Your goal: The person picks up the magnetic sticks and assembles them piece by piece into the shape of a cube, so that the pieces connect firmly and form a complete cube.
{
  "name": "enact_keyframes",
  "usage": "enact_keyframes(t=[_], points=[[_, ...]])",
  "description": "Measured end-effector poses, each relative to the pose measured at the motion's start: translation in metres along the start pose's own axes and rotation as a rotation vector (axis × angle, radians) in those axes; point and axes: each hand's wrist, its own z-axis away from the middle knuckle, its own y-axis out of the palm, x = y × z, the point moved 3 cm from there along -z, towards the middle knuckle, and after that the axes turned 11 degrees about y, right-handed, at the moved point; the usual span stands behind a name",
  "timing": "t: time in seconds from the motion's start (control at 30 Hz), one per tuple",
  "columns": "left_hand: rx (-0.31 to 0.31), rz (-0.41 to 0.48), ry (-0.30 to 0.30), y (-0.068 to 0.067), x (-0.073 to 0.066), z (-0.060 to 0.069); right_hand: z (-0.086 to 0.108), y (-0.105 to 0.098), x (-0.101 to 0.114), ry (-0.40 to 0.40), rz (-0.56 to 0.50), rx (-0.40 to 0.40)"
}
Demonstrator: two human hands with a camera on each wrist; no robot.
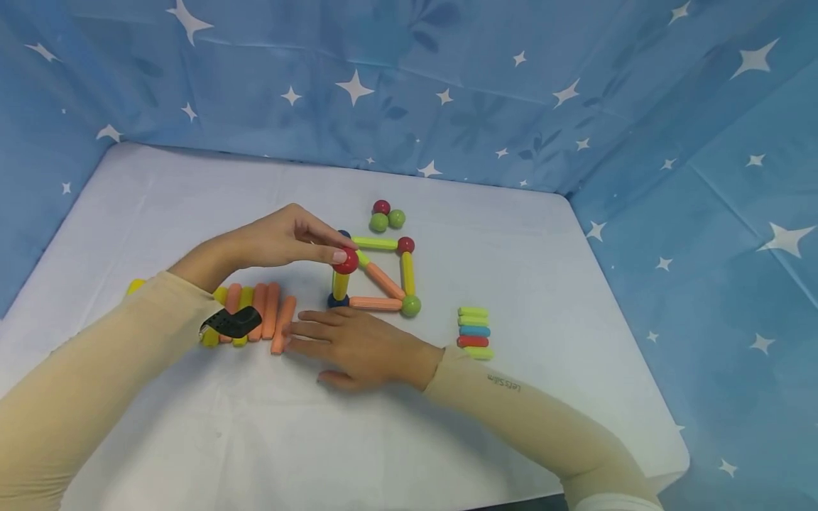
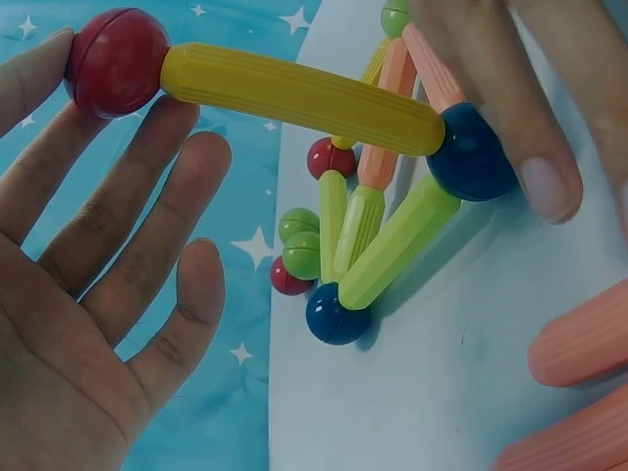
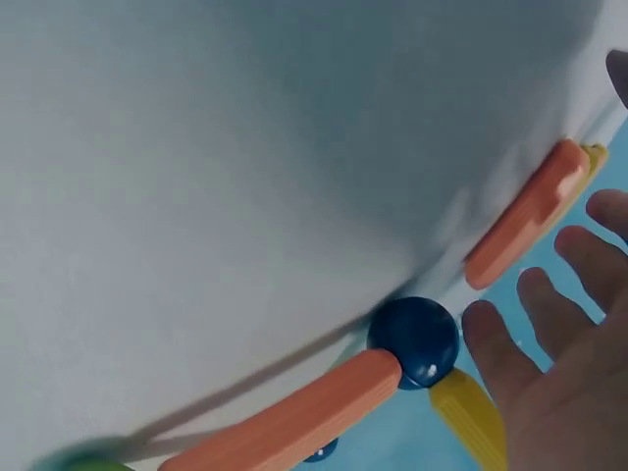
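My left hand [image 1: 277, 238] pinches a red ball [image 2: 118, 63] between thumb and fingertips. That ball tops a yellow rod [image 2: 304, 96], which stands up from a dark blue ball [image 2: 473, 152] at the near left corner of a ball-and-rod frame. Flat on the table, the frame also has an orange rod [image 1: 375, 304], a green ball [image 1: 411, 306], another red ball [image 1: 405, 245] and a diagonal rod. My right hand [image 1: 364, 348], fingers spread and relaxed, is low over the table. Its fingertips are by the end orange rod [image 1: 283, 325] of a row; whether they touch it cannot be told.
The row of yellow and orange rods [image 1: 260, 312] lies at the left, partly behind my left sleeve. Three loose balls [image 1: 380, 223] sit beyond the frame. Several short rods [image 1: 474, 331] are lined up at the right. A blue starred curtain [image 1: 409, 85] borders the white table [image 1: 543, 270].
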Motion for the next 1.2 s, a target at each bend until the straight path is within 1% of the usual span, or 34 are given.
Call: enact_keyframes(t=[0.13, 0.3, 0.43, 0.5, 0.63, 0.7, 0.77, 0.87, 1.07, 1.2], points=[[0.003, 0.0, -0.001, 0.0, -0.001, 0.0, 0.001, 0.006, 0.0, 0.012, 0.009, 0.049], [0.006, 0.004, -0.001, 0.0, -0.001, 0.0, -0.001, 0.011, 0.002, 0.022, 0.004, 0.064], [0.006, 0.008, -0.002, 0.001, -0.001, 0.0, -0.004, 0.012, 0.005, 0.008, -0.013, 0.077], [0.008, 0.01, -0.002, 0.001, -0.001, -0.001, -0.005, 0.011, 0.006, -0.017, -0.028, 0.059], [0.008, 0.008, -0.005, 0.001, -0.002, -0.001, -0.005, 0.005, 0.008, -0.083, -0.066, -0.029], [0.006, 0.01, -0.009, 0.002, -0.002, 0.0, -0.004, 0.001, 0.009, -0.105, -0.056, -0.072], [0.005, 0.012, -0.009, 0.002, -0.003, 0.0, -0.003, -0.002, 0.01, -0.111, -0.021, -0.1], [0.008, 0.005, -0.006, 0.003, -0.003, 0.0, -0.002, -0.005, 0.011, -0.095, 0.036, -0.105], [0.002, -0.046, -0.003, 0.003, -0.007, -0.001, 0.002, -0.008, 0.01, -0.052, 0.103, -0.045], [0.004, -0.042, 0.006, 0.005, -0.011, -0.003, 0.009, -0.008, 0.009, -0.04, 0.094, -0.07]])
